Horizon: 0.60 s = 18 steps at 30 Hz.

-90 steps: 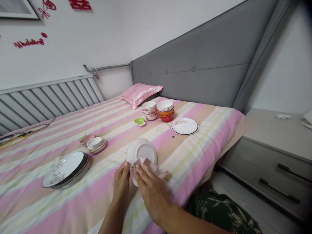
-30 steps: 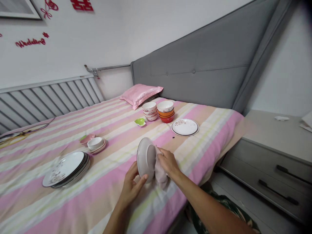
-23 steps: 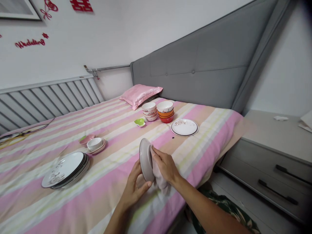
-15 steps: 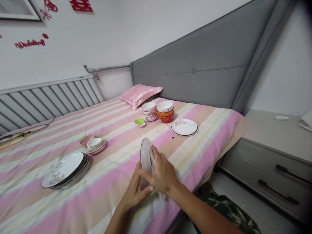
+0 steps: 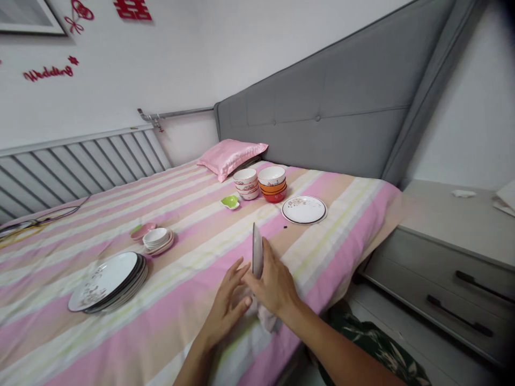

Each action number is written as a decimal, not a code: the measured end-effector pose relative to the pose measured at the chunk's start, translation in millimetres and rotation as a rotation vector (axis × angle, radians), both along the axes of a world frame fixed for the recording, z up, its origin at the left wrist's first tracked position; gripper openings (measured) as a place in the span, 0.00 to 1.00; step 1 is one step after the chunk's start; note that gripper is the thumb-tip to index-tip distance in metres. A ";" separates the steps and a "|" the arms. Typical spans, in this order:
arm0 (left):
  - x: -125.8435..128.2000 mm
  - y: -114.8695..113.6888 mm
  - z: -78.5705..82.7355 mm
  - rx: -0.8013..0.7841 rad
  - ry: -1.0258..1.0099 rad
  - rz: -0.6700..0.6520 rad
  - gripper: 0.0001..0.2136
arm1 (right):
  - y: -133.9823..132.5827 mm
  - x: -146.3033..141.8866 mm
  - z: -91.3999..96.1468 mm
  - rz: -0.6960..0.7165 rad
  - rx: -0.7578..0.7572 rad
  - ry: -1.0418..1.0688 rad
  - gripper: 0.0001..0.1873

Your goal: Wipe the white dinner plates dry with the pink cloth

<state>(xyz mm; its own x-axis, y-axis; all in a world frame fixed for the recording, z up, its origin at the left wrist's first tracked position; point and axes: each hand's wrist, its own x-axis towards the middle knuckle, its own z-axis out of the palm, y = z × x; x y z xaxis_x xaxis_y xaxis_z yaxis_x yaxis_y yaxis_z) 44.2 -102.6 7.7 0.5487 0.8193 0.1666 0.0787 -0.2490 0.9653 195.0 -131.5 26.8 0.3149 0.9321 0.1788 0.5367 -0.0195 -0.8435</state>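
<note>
My right hand (image 5: 277, 281) grips a dark-rimmed plate (image 5: 256, 252), turned nearly edge-on and upright above the bed. A pale cloth (image 5: 266, 318) hangs below that hand, bunched against the plate. To the left, my left hand (image 5: 228, 300) is open, its fingers apart and their tips close to the plate's lower edge; whether they touch it I cannot tell. A flat white plate with a floral print (image 5: 304, 209) lies on the bed beyond my right hand. At the left rests a stack of similar plates (image 5: 105, 281).
Stacked white bowls (image 5: 246, 184) stand beside a stack of orange and red bowls (image 5: 273, 184), near a green leaf-shaped dish (image 5: 230, 202). Small white dishes (image 5: 156, 237) and a pink bowl (image 5: 142, 231) sit left. A pink pillow (image 5: 233, 156) and grey nightstand (image 5: 434, 279) lie beyond.
The plate has turned from a slanted view to nearly edge-on and shifted slightly right. My left hand has loosened from it and its fingers have spread.
</note>
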 end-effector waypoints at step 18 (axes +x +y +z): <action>-3.6 17.1 2.3 -0.797 -0.516 0.262 0.20 | 13.9 12.0 -7.7 0.173 -0.264 1.383 0.17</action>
